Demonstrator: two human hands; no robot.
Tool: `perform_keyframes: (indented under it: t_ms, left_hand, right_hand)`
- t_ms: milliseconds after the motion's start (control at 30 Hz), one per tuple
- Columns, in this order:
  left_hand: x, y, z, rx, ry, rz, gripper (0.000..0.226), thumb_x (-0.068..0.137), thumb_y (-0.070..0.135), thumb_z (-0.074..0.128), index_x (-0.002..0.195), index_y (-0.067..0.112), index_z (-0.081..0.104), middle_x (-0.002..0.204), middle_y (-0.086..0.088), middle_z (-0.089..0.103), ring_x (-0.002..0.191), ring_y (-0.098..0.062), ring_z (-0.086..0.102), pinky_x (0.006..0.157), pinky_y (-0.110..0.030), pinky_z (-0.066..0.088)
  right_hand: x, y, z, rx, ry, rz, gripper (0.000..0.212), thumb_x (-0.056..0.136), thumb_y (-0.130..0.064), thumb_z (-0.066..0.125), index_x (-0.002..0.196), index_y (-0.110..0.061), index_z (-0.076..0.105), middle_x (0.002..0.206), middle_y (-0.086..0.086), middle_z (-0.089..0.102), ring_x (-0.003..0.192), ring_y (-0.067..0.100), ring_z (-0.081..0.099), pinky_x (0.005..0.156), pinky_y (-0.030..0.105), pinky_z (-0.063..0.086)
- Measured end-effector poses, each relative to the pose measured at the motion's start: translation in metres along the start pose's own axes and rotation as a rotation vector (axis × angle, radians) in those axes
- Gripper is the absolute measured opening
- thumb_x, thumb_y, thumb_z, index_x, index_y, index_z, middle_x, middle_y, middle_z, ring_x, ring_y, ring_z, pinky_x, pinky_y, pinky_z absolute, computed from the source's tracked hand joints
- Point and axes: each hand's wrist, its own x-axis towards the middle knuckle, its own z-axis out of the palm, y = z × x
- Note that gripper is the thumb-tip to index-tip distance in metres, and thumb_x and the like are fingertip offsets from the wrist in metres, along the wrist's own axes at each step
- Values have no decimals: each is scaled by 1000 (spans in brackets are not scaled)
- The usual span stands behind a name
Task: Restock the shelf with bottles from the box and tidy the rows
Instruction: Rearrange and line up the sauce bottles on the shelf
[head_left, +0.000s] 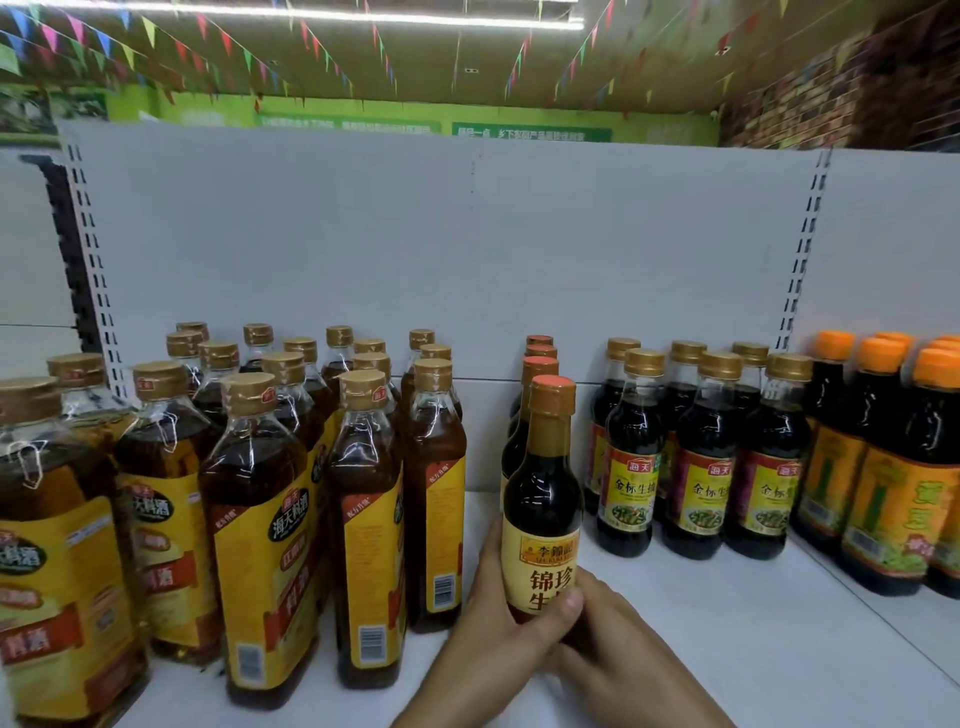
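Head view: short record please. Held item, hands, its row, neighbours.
held item: soy sauce bottle, dark, red-topped cap, upright
left hand: grips its lower label, thumb across the front
right hand: holds its base from the right
row: red-capped bottles lined up behind it
left neighbours: cooking wine bottles, gold caps
right neighbours: gold-capped soy sauce bottles, then orange-capped bottles
surface: white shelf
bottle base: hidden by the hands
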Motion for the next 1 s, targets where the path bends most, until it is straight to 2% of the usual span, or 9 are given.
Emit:
perform_keyframes:
  t_ms: [67,133,200,300,367,533,667,767,1000]
  left_hand:
    - [2,3,0,-28,4,-11,94,77,75,57,154,51,11,146,26,41,125,11,45,101,-11,39]
    - [7,6,1,-102,41,-11,93,71,96,41,152,59,14,158,25,29,142,0,33,120,-32,28]
    - [13,9,2,-267,81,4,82,77,95,32,151,59,26,160,18,35,145,-7,37,121,-45,31]
    - [17,25,7,-393,177,-42,59,96,68,26,135,37,59,117,8,75,101,-9,73,80,-30,61]
    - [26,27,7,-424,182,-105,57,101,62,21,114,34,70,92,2,79,81,-14,77,59,-28,59]
    - [42,26,1,-451,182,-226,67,101,65,23,112,24,74,95,-9,79,85,-22,77,71,-34,57]
    - [45,28,5,-468,150,-248,56,105,55,34,98,17,75,81,-9,78,66,-18,76,57,-28,54]
    - [46,29,6,-501,153,-251,55,105,54,37,97,17,75,84,-10,78,68,-19,76,62,-31,54]
    - [46,33,13,-510,164,-301,61,102,62,34,115,19,74,101,-11,78,95,-26,75,87,-41,56]
  right_hand:
    - [2,2,-2,78,-43,14,71,79,-56,75,138,-60,37,132,-22,59,121,1,57,101,31,51]
    - [5,1,-4,148,-55,24,81,73,-55,79,138,-65,32,134,-19,59,121,5,60,101,34,51]
    - [8,-3,-8,186,-63,17,90,67,-53,81,138,-68,27,137,-25,53,124,-1,55,105,31,49]
    - [13,-12,-14,220,-66,-12,90,66,-48,84,132,-73,27,136,-34,46,126,-7,50,107,29,47]
    - [16,-12,-18,221,-77,-11,96,64,-49,87,135,-70,25,139,-35,43,129,-8,46,109,30,46]
    - [24,-8,-26,193,-134,30,132,55,-66,90,155,-54,4,159,-23,27,143,3,36,115,36,41]
    - [22,-16,-37,216,-200,29,116,70,-43,90,152,-54,8,150,-22,42,126,-10,50,99,16,49]
    - [21,-24,-42,236,-238,17,97,83,-20,82,142,-55,13,134,-28,50,106,-24,54,82,3,45]
    - [22,-27,-52,202,-293,52,92,87,-16,77,150,-43,16,125,-30,56,102,-22,58,80,2,44]
